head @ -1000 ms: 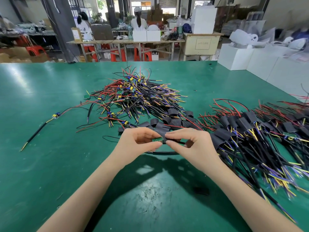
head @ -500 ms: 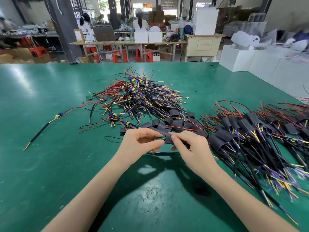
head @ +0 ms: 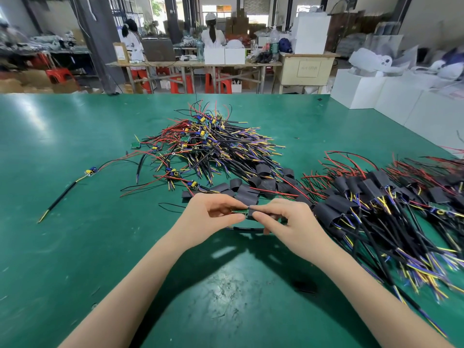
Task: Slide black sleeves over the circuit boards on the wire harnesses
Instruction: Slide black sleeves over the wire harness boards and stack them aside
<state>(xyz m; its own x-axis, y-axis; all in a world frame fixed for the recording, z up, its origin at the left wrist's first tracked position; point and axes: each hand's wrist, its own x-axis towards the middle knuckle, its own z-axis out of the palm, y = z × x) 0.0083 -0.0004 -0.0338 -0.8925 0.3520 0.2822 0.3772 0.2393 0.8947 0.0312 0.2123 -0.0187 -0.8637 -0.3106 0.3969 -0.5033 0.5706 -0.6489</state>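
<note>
The left hand [head: 209, 213] pinches a small green circuit board [head: 239, 211] by its edge, just above the green table [head: 75, 247]. The right hand [head: 283, 222] pinches a black sleeve [head: 250, 217] against the board's end (the sleeve is mostly hidden by fingers). The sleeve's mouth could catch on a board corner or a component and buckle if pushed at an angle. The harness's black cable [head: 247, 229], looping below both hands, may snag on loose sleeves [head: 244, 190] nearby.

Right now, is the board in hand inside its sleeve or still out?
Mostly out. The green board shows bare between left hand and right hand; black sleeve sits at its right end.
</note>
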